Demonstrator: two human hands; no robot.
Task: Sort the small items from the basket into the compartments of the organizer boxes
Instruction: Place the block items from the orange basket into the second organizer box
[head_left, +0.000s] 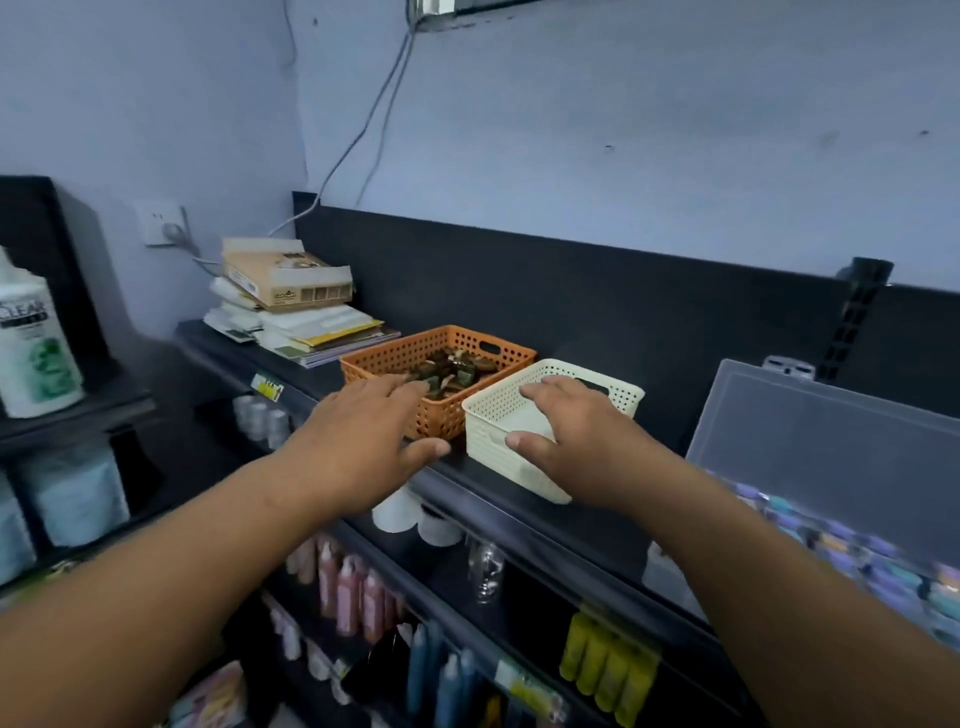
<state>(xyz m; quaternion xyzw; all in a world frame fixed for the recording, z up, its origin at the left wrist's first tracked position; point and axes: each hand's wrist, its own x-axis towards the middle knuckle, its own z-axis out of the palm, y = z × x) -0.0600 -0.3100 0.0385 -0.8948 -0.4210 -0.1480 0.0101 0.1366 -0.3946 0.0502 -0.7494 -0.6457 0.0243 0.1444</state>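
An orange perforated basket (395, 356) stands on the black top shelf and holds several small dark items (449, 371). A cream perforated basket (493, 415) sits right of it, touching it. My left hand (358, 441) reaches over the orange basket's near corner with fingers spread and straight. My right hand (576, 441) hovers over the cream basket, fingers extended, thumb by its near wall. A clear organizer box (810, 431) with its lid raised stands at the right; its compartments hold several small purple and teal items (852, 551).
A stack of papers and a cardboard box (291, 306) lies left of the baskets against the wall. Lower shelves carry bottles (353, 592) and yellow tubes (608, 660). A white shampoo bottle (36, 353) stands at far left.
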